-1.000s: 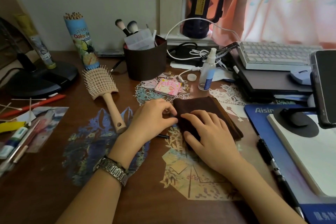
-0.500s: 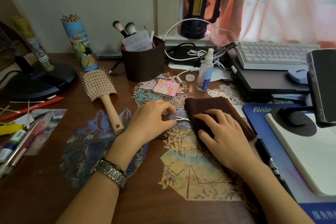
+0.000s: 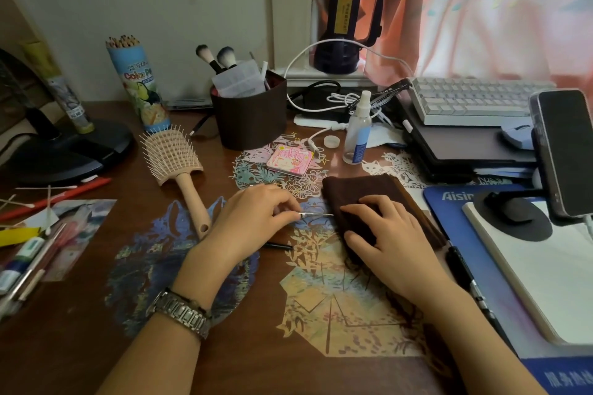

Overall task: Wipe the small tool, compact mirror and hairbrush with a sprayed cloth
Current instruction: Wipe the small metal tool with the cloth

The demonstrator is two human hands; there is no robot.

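My left hand (image 3: 253, 218) pinches a small thin metal tool (image 3: 316, 214) whose tip points right, toward the folded dark brown cloth (image 3: 362, 192). My right hand (image 3: 388, 234) lies on the cloth with thumb and fingers gripping its near left edge. The pink compact mirror (image 3: 289, 160) lies shut just beyond the hands. The beige hairbrush (image 3: 175, 157) lies bristles up to the left, its handle toward me. A small spray bottle (image 3: 357, 131) stands behind the cloth.
A dark brush holder (image 3: 250, 115) and pencil tube (image 3: 138, 86) stand at the back. To the right are a blue mat (image 3: 449, 212), a phone on a stand (image 3: 564, 151), a keyboard (image 3: 471, 99) and a black pen (image 3: 465, 276). Pens and swabs clutter the left edge.
The cloth and my right hand slid a little to the right. The tool's tip, hidden under the cloth before, now shows between my left fingers and the cloth.
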